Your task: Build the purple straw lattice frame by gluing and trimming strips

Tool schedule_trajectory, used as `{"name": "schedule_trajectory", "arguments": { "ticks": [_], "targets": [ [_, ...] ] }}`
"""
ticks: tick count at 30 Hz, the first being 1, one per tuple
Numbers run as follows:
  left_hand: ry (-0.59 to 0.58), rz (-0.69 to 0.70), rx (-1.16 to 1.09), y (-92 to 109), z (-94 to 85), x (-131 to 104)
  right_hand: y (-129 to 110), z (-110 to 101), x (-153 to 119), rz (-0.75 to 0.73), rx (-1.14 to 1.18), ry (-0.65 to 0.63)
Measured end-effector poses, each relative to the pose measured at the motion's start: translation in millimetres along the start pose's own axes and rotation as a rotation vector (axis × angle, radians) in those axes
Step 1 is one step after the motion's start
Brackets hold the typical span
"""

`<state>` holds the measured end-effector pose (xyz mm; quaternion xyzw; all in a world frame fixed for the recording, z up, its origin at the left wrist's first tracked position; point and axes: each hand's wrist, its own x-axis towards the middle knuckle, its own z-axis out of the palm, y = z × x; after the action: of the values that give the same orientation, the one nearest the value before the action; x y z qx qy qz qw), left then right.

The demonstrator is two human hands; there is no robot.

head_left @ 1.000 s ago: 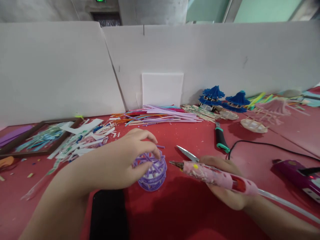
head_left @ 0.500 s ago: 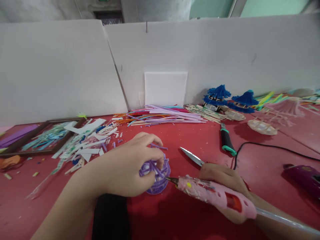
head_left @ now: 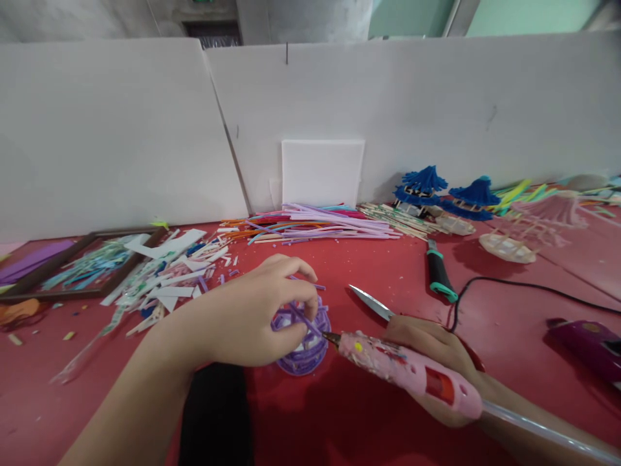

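Observation:
My left hand [head_left: 264, 307] is closed in a pinch on a thin purple strip [head_left: 301, 318]. It holds the strip slantwise over a small round purple basket-like piece [head_left: 308, 359] on the table. My fingers cover part of that piece. From the right, my right hand [head_left: 431, 346] grips a pink glue gun [head_left: 398, 366], a clear glue stick [head_left: 543, 427] running out of its back end. The metal nozzle points left, at or very near the strip's lower end. Scissors [head_left: 371, 301] with silver blades and a red handle lie under or in my right hand; which one is hidden.
Coloured strips [head_left: 320, 223] lie along the white partition [head_left: 388, 97]. Paper scraps [head_left: 174, 278] and a brown frame [head_left: 92, 294] are at left. A utility knife [head_left: 440, 272], black cable [head_left: 528, 279], purple tool [head_left: 582, 349] and blue-roofed models [head_left: 473, 197] stand or lie right.
The glue gun has shifted slightly left and up, its nozzle now closer to the strip's end. My left thumb has risen a little, with the strip still pinched.

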<state>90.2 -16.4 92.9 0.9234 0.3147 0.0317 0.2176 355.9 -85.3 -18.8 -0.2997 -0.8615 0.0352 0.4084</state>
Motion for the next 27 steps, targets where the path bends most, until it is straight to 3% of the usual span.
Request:
{"name": "schedule_trajectory", "arguments": {
  "ticks": [3,12,27],
  "targets": [
    [0.004,0.003,0.000,-0.5,-0.2,0.5,1.0,0.9,-2.6,-0.045,0.021,-0.044],
    [0.013,0.010,-0.025,0.2,-1.7,0.6,-3.7,3.4,-1.3,0.009,0.018,-0.038],
    [0.008,-0.146,0.018,-2.5,3.2,3.1,-5.1,3.7,2.3,0.005,-0.006,-0.012]
  ]
}}
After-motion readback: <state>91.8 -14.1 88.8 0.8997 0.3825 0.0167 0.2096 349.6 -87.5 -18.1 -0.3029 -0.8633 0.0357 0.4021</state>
